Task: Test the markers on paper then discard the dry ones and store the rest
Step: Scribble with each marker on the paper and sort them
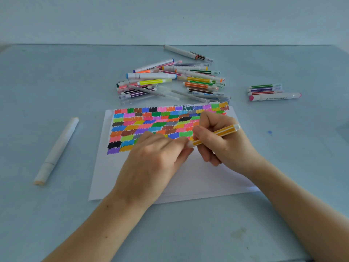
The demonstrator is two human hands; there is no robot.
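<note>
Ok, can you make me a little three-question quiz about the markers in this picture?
1. True or false: the right hand holds a yellow-orange marker.
2. Where does the lone pale marker lie? A) left of the paper B) on the paper C) in the big pile
3. Fill in: the left hand pinches the marker's ____ end.

Key: 1 true; 2 A; 3 lower.
</note>
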